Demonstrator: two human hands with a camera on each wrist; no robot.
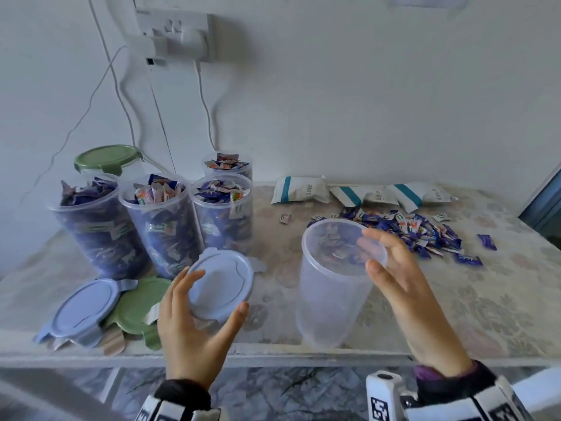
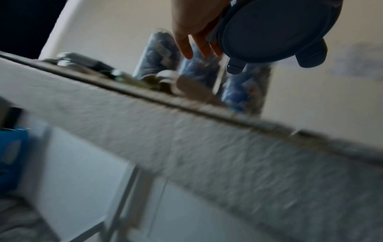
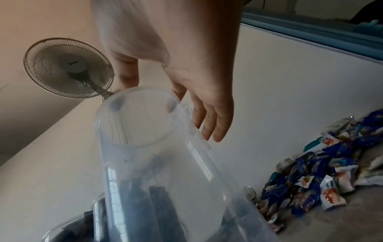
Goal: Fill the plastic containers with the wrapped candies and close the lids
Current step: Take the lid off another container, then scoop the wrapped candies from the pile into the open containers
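A table (image 1: 501,302) with a patterned cover. At ten o'clock, filled jars (image 1: 164,223); at eight, loose lids (image 1: 88,311); center, an empty jar (image 1: 331,299); at two, candies (image 1: 425,232) and white packets (image 1: 364,194).

Filled containers (image 1: 158,220) left of empty container (image 1: 331,287).

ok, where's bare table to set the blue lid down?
Free: the patch between the held blue lid and the empty container, and the near-right corner in front of the loose candies. Crowded: back left with the filled containers, front left with the spare lids, back right with the white packets.
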